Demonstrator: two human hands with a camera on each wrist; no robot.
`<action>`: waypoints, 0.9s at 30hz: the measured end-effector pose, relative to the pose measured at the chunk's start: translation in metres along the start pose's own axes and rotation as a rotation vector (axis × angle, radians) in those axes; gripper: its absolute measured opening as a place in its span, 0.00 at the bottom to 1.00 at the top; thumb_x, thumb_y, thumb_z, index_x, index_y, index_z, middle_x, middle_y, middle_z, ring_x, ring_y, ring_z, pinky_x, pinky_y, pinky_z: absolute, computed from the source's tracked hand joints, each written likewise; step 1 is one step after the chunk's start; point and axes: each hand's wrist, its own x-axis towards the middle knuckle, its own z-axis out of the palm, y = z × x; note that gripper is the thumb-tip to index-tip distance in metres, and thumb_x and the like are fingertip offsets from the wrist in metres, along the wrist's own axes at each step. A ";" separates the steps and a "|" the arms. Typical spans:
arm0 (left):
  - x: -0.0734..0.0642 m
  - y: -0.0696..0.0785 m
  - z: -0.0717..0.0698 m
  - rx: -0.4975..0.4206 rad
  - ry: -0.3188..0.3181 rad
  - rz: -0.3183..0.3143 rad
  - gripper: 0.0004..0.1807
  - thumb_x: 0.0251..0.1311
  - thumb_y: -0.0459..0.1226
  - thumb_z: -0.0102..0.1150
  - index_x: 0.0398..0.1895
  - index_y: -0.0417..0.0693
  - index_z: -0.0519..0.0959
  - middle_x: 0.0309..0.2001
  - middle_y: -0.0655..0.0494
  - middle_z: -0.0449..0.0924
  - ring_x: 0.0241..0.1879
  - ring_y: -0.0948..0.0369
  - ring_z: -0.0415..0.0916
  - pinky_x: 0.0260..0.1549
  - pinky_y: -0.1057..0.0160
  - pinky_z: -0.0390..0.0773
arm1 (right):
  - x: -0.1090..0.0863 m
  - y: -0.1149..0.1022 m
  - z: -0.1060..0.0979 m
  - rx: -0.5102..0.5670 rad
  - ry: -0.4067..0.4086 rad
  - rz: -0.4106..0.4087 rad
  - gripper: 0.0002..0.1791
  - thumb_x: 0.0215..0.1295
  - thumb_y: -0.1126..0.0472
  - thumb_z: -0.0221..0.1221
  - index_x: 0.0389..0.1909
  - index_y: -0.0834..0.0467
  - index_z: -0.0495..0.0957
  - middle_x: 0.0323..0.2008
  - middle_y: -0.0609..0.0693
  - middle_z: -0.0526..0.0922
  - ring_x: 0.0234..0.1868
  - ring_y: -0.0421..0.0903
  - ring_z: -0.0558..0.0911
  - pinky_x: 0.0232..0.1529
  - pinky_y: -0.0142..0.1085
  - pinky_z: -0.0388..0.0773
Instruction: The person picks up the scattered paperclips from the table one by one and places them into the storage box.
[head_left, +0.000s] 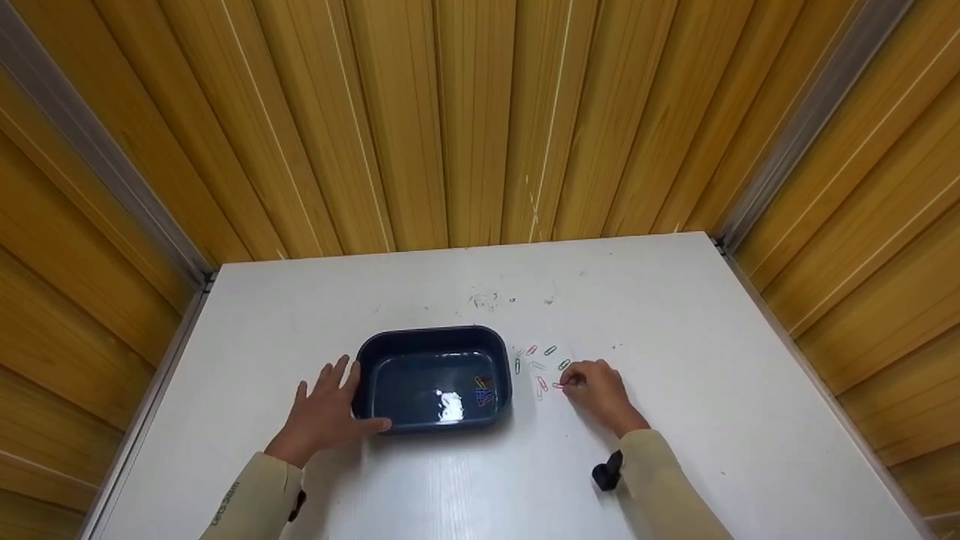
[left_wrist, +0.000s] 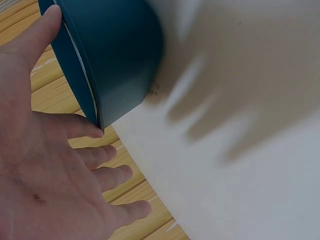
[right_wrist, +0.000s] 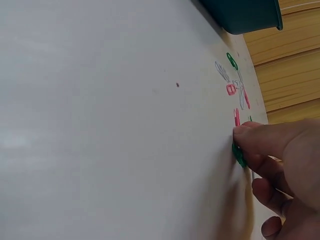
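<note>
Left sleeve [head_left: 259, 487]: beige, to the near left of the tray [head_left: 409, 386]. Dark lettering [head_left: 225, 502] printed on it reads approximately "Lets Slam"; the second word is too small to confirm.

Left hand [head_left: 322, 416]: located at the tray's left end, fingers extended and spread wide. The thumb touches the rim at the near left corner and the index finger contacts the left side; nothing is gripped.

Tray: deep, rectangular, glossy dark blue, with rounded corners, standing upright on the white bench [head_left: 450, 487]. At the right end of its floor lies a cluster of clips [head_left: 484, 393], mainly blue, with yellow and red pieces.

Loose paper clips [head_left: 542, 384]: scattered on the bench just right of the tray. Each is a looped wire; pink, green and white units are visible, lying at various angles.

Pink paper clip [head_left: 558, 385]: right of the tray, beyond the loose clips, its loop protruding from the fingertips.

Right hand [head_left: 600, 391]: to the right of the tray, thumb and forefinger closed together on the pink paper clip, remaining fingers curled. In the right wrist view, green wire [right_wrist: 239, 156] also shows beside the fingertips; whether it is held cannot be determined.
</note>
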 end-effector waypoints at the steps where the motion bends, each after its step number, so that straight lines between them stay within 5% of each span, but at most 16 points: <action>1: 0.000 0.000 0.000 -0.002 0.000 0.001 0.63 0.44 0.68 0.63 0.76 0.40 0.51 0.77 0.39 0.44 0.76 0.39 0.41 0.67 0.29 0.40 | 0.000 0.000 0.000 -0.002 -0.004 0.005 0.09 0.56 0.67 0.67 0.27 0.48 0.82 0.31 0.44 0.79 0.39 0.44 0.71 0.44 0.39 0.69; 14: -0.001 -0.001 -0.002 -0.029 -0.021 -0.002 0.63 0.45 0.68 0.64 0.76 0.41 0.49 0.77 0.39 0.42 0.76 0.38 0.39 0.67 0.29 0.38 | -0.002 0.000 0.004 -0.004 0.032 -0.025 0.10 0.56 0.67 0.67 0.29 0.48 0.81 0.30 0.43 0.79 0.37 0.43 0.71 0.43 0.38 0.68; 27: 0.001 -0.002 0.000 -0.034 -0.015 -0.001 0.64 0.44 0.68 0.63 0.76 0.41 0.49 0.77 0.39 0.43 0.75 0.38 0.40 0.67 0.28 0.38 | -0.005 -0.008 -0.001 0.134 0.082 -0.074 0.09 0.59 0.67 0.65 0.29 0.48 0.82 0.30 0.42 0.80 0.36 0.43 0.72 0.39 0.34 0.69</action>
